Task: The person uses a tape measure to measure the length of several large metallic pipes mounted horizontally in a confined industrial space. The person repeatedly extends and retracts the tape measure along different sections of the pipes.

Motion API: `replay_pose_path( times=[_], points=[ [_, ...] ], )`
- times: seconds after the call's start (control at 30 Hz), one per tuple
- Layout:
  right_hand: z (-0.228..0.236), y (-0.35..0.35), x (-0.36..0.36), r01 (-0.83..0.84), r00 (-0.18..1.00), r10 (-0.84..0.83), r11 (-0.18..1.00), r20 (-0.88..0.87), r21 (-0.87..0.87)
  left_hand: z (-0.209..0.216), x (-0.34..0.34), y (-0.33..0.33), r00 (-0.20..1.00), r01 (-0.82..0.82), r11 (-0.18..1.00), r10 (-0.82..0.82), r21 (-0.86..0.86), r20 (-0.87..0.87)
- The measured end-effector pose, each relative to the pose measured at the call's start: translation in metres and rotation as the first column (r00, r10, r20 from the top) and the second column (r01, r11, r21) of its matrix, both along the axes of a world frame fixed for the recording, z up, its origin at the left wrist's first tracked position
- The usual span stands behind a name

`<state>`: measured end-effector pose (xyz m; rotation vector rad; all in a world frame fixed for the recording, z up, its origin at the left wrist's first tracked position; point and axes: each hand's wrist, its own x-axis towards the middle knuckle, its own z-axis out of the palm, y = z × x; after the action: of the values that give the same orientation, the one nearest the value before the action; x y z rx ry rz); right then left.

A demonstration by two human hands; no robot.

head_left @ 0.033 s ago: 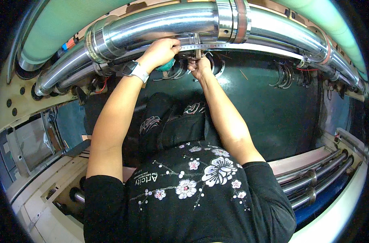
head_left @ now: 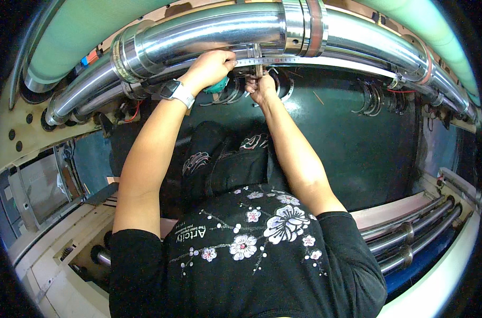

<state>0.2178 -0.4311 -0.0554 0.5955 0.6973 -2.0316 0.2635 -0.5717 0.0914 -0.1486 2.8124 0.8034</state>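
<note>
My left hand (head_left: pixel 212 66) is closed on a tape measure with a green case (head_left: pixel 220 85), which shows below the palm. Its pale blade (head_left: pixel 289 60) runs out to the right along the underside of a thick shiny steel roller (head_left: pixel 220 29). Thumb and fingertips pinch near the blade's left part. My right hand (head_left: pixel 263 89) is closed around the lower end of a small metal bracket (head_left: pixel 258 55) that stands across the blade, below the roller. A short bright metal piece sticks out by those fingers; its kind is unclear. The palm side of the right hand is hidden.
Steel collars (head_left: pixel 303 29) ring the roller. Pale green rollers (head_left: pixel 87 42) lie beyond it. Curved metal rings (head_left: pixel 371 100) hang under the bar at right, others near my hands. Machine side frames (head_left: pixel 18 127) flank me, and thinner rollers (head_left: pixel 416 236) lie behind at right.
</note>
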Motion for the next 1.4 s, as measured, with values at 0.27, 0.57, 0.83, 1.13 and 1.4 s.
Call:
replay_pose_path(
  times=[0.27, 0.57, 0.83, 1.13, 1.4],
  points=[
    [-0.001, -0.001, -0.001, -0.001, 0.999, -0.001, 0.999, 0.039, 0.032, 0.000, -0.001, 0.000, 1.000, 0.011, 1.000, -0.011, -0.009, -0.001],
    [-0.007, -0.001, -0.002, -0.011, 1.000, 0.011, 1.000, -0.003, 0.021, -0.001, 0.000, -0.001, 1.000, 0.017, 1.000, -0.017, -0.018, -0.024],
    [-0.008, -0.001, -0.002, -0.037, 0.999, 0.038, 0.999, -0.019, 0.018, -0.003, 0.000, -0.003, 0.999, 0.031, 0.999, -0.032, -0.022, -0.042],
    [-0.012, 0.000, -0.003, -0.041, 0.999, 0.041, 0.999, -0.009, 0.021, 0.003, 0.001, 0.002, 0.999, 0.009, 1.000, -0.010, -0.025, -0.033],
    [-0.010, 0.000, -0.003, -0.016, 1.000, 0.016, 1.000, -0.002, 0.019, 0.005, 0.000, 0.002, 0.999, 0.022, 0.999, -0.023, -0.028, -0.032]
  ],
)
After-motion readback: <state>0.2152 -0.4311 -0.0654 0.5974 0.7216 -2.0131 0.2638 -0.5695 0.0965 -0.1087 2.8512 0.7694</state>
